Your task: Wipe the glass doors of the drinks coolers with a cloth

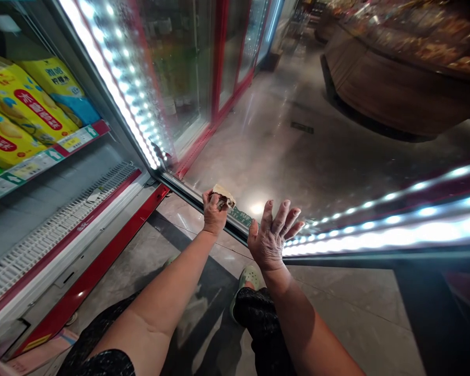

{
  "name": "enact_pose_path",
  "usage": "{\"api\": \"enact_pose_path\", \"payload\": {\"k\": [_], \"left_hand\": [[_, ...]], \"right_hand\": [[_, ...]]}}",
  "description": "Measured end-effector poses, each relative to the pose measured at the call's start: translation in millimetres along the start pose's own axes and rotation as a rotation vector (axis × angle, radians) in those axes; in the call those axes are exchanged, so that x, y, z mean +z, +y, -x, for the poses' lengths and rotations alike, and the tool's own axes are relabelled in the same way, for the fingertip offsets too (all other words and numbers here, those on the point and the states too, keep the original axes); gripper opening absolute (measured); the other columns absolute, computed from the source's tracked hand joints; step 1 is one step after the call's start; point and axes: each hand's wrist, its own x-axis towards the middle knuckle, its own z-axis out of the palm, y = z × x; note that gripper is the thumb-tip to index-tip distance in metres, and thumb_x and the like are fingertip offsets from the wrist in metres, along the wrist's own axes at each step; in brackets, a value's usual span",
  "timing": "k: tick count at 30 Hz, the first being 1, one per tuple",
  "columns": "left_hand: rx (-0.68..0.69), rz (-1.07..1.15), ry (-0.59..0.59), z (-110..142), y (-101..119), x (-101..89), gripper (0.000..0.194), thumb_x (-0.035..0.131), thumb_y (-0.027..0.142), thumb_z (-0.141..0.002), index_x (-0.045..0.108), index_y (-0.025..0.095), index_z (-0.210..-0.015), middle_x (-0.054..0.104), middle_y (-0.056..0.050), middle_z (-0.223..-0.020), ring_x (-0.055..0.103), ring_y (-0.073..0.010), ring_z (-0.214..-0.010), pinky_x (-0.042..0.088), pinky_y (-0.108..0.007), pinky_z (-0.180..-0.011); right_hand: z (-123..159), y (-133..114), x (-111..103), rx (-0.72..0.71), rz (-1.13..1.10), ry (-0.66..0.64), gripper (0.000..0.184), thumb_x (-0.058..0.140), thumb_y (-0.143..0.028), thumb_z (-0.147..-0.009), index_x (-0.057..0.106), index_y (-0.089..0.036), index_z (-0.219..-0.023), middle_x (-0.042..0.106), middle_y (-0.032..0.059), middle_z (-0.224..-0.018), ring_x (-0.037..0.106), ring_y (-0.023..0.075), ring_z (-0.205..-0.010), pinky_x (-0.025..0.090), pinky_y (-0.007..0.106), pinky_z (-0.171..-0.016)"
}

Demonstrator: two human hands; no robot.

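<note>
My left hand (214, 214) grips a crumpled beige cloth (223, 194) at the bottom of an open glass fridge door (258, 156). The cloth is close to the door's lower frame (188, 194); I cannot tell whether it presses on the glass. Fingers spread, my right hand (272, 237) is raised at the glass near the lower corner and holds nothing. Between the two hands lies a green sticker with pale writing (241, 216). Bright LED strips (384, 237) run along the door's side edges.
At left, the fridge shelf (58, 151) bears yellow drink packs (35, 107) above a white wire rack (55, 237). Red-framed fridge doors (219, 57) continue beyond. A wooden display counter (395, 83) stands across the aisle. My green clog (248, 277) is below the door.
</note>
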Motion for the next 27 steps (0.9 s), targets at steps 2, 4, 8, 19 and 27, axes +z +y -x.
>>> {"api": "enact_pose_path", "payload": {"k": [2, 4, 8, 19, 27], "left_hand": [[0.025, -0.001, 0.005, -2.8, -1.1, -0.5, 0.024, 0.077, 0.008, -0.07, 0.065, 0.021, -0.086, 0.054, -0.007, -0.117, 0.063, -0.0189, -0.107, 0.057, -0.035, -0.099], [0.031, 0.003, 0.045, -11.4, -4.8, -2.4, 0.024, 0.077, 0.009, -0.07, 0.066, 0.022, -0.087, 0.054, -0.007, -0.119, 0.063, -0.0184, -0.106, 0.057, -0.036, -0.1], [-0.006, 0.008, 0.074, -15.3, -11.2, -2.9, 0.026, 0.076, 0.008, -0.071, 0.067, 0.022, -0.09, 0.052, -0.007, -0.117, 0.063, -0.018, -0.106, 0.057, -0.036, -0.099], [-0.051, 0.033, 0.089, -15.0, -14.4, -1.4, 0.025, 0.079, 0.008, -0.069, 0.069, 0.02, -0.087, 0.051, -0.007, -0.117, 0.063, -0.0164, -0.102, 0.057, -0.032, -0.096], [0.109, 0.022, 0.089, -31.1, -9.0, -10.8, 0.024, 0.081, 0.014, -0.072, 0.071, 0.024, -0.091, 0.054, -0.007, -0.117, 0.063, -0.0182, -0.105, 0.056, -0.034, -0.099]], "right_hand": [[0.1, 0.1, 0.9, -0.002, 0.018, -0.007, 0.09, 0.057, -0.022, -0.089, 0.012, -0.016, -0.166, 0.004, 0.0217, -0.173, -0.008, 0.0407, -0.16, 0.009, 0.075, -0.121], [-0.2, 0.0, 1.7, -0.013, 0.039, -0.013, 0.09, 0.059, -0.02, -0.087, 0.014, -0.018, -0.166, 0.0, 0.0206, -0.173, -0.01, 0.0413, -0.16, 0.01, 0.076, -0.121], [-2.6, -2.5, 3.0, -0.007, 0.048, -0.022, 0.091, 0.06, -0.016, -0.084, 0.019, -0.025, -0.165, -0.004, 0.0177, -0.174, -0.011, 0.0443, -0.159, 0.012, 0.079, -0.118], [-4.0, -4.8, 2.9, 0.005, 0.067, -0.022, 0.087, 0.061, -0.019, -0.087, 0.021, -0.023, -0.164, -0.014, 0.0163, -0.173, -0.016, 0.0409, -0.159, 0.011, 0.077, -0.119], [-4.0, -0.8, 12.3, -0.028, 0.087, 0.032, 0.088, 0.064, -0.02, -0.084, 0.026, -0.027, -0.163, -0.009, 0.0181, -0.173, -0.012, 0.0469, -0.158, 0.016, 0.084, -0.114]]}}
